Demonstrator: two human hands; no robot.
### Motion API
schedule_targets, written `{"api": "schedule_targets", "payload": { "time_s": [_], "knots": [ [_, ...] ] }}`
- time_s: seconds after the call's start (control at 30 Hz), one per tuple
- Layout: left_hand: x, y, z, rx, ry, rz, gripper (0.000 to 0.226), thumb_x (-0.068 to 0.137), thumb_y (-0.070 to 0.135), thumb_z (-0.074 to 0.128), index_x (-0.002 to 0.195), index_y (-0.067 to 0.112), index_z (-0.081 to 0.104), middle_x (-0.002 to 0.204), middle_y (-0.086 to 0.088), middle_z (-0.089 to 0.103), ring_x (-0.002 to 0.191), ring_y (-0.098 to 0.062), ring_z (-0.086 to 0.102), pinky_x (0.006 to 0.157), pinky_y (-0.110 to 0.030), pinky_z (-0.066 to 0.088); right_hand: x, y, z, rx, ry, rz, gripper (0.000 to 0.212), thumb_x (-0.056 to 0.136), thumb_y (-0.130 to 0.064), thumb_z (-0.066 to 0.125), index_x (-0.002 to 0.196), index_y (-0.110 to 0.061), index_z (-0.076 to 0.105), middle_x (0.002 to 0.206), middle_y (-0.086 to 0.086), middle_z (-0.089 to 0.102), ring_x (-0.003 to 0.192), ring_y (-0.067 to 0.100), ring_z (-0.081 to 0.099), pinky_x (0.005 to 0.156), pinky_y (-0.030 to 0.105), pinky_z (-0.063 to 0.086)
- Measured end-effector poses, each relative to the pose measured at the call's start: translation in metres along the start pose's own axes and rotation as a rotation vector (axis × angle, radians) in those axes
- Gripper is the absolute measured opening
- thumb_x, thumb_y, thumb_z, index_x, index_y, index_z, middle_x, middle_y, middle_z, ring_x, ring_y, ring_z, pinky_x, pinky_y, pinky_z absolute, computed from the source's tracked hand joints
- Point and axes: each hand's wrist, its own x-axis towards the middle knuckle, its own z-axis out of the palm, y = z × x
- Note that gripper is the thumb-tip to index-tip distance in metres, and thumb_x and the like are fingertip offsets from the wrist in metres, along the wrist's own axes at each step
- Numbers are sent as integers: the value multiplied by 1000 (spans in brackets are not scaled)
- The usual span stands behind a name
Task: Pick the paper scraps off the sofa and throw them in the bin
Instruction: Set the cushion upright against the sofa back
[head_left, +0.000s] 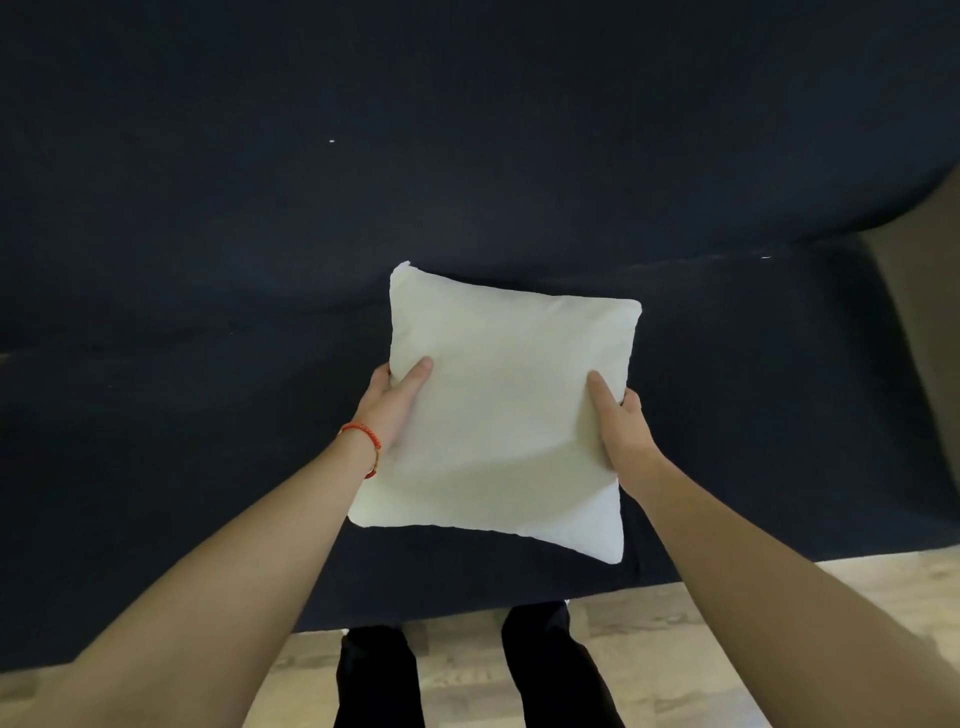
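Gripping a square cream fabric cushion by its two side edges, the person's left hand and right hand each pinch it, thumb on the upper face, fingers hidden beneath. The cushion hangs over the seat of the dark navy fabric sofa; it looks soft and light. Beyond the cushion, one tiny white paper scrap lies on the sofa back, another paper fleck at the seat crease to the cushion's right. Such scraps should be featherlight and flimsy, best nipped between fingertips. No bin is in view.
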Motion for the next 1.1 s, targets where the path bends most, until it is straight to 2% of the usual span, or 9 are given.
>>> {"api": "schedule_targets", "payload": {
  "time_s": [0.1,0.23,0.37,0.47,0.6,0.77,0.9,1.0,1.1],
  "knots": [
    [-14,0,-2,-68,-1,22,57,92,65,65,136,33,48,119,14,65,108,-12,66,84,-33,52,-13,-6,0,-5,15,-24,78,94,-72,54,156,-28,36,133,-6,58,119,25,59,103,46,48],
    [-40,-3,-20,-118,-21,53,68,86,69,69,140,33,50,126,13,68,116,-16,67,102,-42,53,-44,-13,3,12,34,-65,74,95,-70,53,155,-31,37,132,-10,55,116,22,55,95,41,42],
    [-71,0,-51,-184,-10,98,63,87,64,72,139,35,50,127,12,70,116,-16,69,102,-43,54,-77,-29,15,34,-9,-138,72,90,-72,58,150,-35,44,131,-11,61,121,22,60,104,46,48],
    [-90,6,-75,-243,10,133,56,89,58,74,136,36,54,124,12,73,114,-14,71,91,-34,57,-97,-46,27,39,-51,-204,71,87,-74,61,145,-36,49,131,-12,64,120,20,63,110,51,49],
    [-106,30,-106,-225,32,208,38,98,44,69,133,38,57,122,12,75,109,-10,73,77,-23,56,-122,-87,45,75,-110,-295,64,92,-68,62,146,-37,46,131,-13,64,118,17,64,106,47,52],
    [-98,48,-143,-158,-5,275,45,96,55,66,139,45,56,126,17,74,116,-9,71,94,-32,56,-135,-125,69,98,-156,-362,65,94,-72,55,148,-38,40,132,-13,62,120,17,63,107,50,52],
    [-85,54,-157,-145,17,292,63,88,77,57,144,49,45,133,17,69,122,-9,66,105,-47,54,-128,-143,84,88,-173,-409,73,86,-77,62,145,-40,39,131,-11,62,120,19,64,107,53,52],
    [-76,58,-159,-168,27,283,71,88,75,59,148,46,36,135,16,64,123,-10,63,107,-50,53,-123,-149,92,66,-166,-446,82,79,-82,65,145,-43,37,132,-12,61,122,19,62,109,55,51],
    [-71,66,-154,-182,46,304,69,91,67,61,149,42,33,135,16,61,120,-7,61,106,-46,53,-115,-152,97,72,-149,-464,79,80,-80,64,146,-43,38,133,-13,61,122,17,62,109,54,50]
  ]
}}
